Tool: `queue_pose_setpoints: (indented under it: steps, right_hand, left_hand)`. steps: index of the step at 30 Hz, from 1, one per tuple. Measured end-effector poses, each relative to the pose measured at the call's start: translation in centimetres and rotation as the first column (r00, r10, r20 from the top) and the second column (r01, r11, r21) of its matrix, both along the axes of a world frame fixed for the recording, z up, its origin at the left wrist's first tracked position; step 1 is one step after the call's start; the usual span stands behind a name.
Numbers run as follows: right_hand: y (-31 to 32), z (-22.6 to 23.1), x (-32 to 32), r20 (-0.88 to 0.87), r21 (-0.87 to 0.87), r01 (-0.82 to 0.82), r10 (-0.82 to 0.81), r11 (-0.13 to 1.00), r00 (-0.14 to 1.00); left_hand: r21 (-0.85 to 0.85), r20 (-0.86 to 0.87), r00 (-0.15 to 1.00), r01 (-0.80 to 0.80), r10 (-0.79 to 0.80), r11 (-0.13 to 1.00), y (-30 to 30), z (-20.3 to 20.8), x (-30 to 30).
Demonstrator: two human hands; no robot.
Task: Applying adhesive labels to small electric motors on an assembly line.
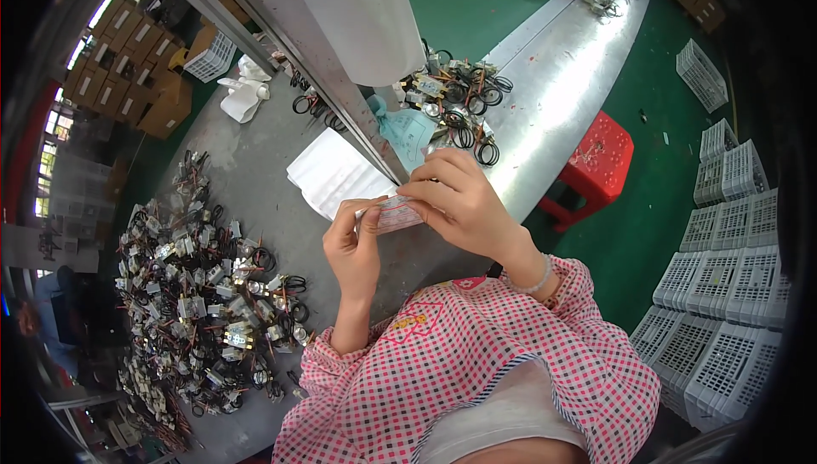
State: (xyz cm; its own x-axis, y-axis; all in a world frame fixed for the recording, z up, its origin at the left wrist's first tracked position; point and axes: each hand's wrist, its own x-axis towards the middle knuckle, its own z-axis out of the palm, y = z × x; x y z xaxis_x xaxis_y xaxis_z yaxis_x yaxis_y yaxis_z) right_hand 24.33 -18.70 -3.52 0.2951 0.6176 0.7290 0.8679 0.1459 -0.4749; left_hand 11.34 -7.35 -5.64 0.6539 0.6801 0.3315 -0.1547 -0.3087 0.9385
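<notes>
My left hand (pixel 353 247) and my right hand (pixel 459 202) pinch opposite ends of a small white paper strip with red lines (pixel 397 215) just above the table. It looks like a label sheet, though its kind is not certain. Both hands have thumb and fingers pressed together on the paper. Right behind my left hand lies a stack of white sheets (pixel 336 173), some with faint reddish lines. A teal plastic bag (pixel 404 132) sits beyond my right hand, beside a pile of small metal parts with black coiled wires (pixel 459 98).
A large heap of wired metal parts (pixel 204 294) covers the table's left side. A metal post (pixel 315 64) rises ahead of my hands. A red stool (pixel 600 158) stands to the right, near stacked grey crates (pixel 723 268). Crumpled white paper (pixel 244 98) lies at the far left.
</notes>
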Motion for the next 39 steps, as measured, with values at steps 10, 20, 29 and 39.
queue_pose_setpoints:
  steps: [10, 20, 29, 39]
  right_hand:
    - [-0.5, 0.6, 0.5, 0.085, -0.146, 0.045, -0.032, 0.988, 0.996]
    - [-0.1, -0.7, 0.6, 0.148, -0.111, 0.121, -0.104, 0.986, 0.984]
    - [-0.3, -1.6, -0.1, 0.138, -0.05, 0.104, -0.096, 0.993, 0.986]
    - [0.4, -0.3, 0.1, -0.145, 0.085, -0.002, 0.014, 0.996, 0.989]
  left_hand:
    - [0.043, -0.065, 0.997, 0.053, -0.05, 0.998, 0.4, 0.0, -0.1]
    - [-0.019, -0.238, 0.97, 0.042, -0.046, 0.999, 0.3, 0.1, 0.3]
    - [-0.146, -0.15, 0.988, -0.067, 0.045, 0.987, 0.1, -1.0, 0.9]
    - [0.106, -0.275, 0.961, 0.012, 0.018, 0.994, -0.1, -0.6, 0.3]
